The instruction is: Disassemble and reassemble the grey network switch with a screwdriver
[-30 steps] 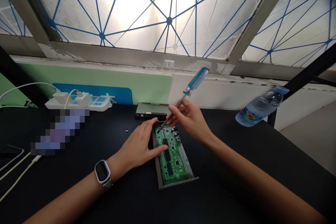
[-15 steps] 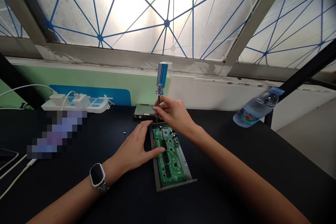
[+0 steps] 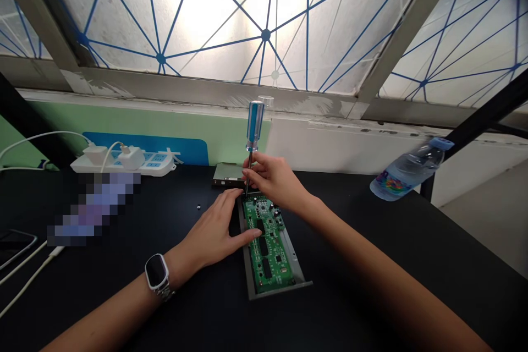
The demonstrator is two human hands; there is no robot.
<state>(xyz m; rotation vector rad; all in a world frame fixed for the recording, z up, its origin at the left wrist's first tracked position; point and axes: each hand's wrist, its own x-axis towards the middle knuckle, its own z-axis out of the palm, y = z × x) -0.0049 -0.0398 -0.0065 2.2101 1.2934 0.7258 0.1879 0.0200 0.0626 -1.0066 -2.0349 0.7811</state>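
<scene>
My right hand [image 3: 275,177] pinches the metal shaft of a screwdriver [image 3: 254,125] with a clear and blue handle. The screwdriver stands nearly upright, its tip down at the far left corner of a green circuit board [image 3: 270,250]. That board sits in a grey metal tray [image 3: 249,280] on the black table. My left hand [image 3: 218,223], a watch on its wrist, rests along the tray's left side. Its thumb reaches over the board and its fingers stretch toward the far corner. Behind the board lies a flat metal case [image 3: 227,174], partly hidden by my right hand.
A tiny screw-like piece [image 3: 198,207] lies left of my left hand. Further left are a white power strip [image 3: 165,164] with chargers and cables, a blurred-out patch, and a phone [image 3: 16,245]. A water bottle [image 3: 394,173] leans at the back right by a black post.
The screwdriver handle has turned a little, showing its blue stripes differently. Both hands keep their places on the board; the whole view has shifted slightly.
</scene>
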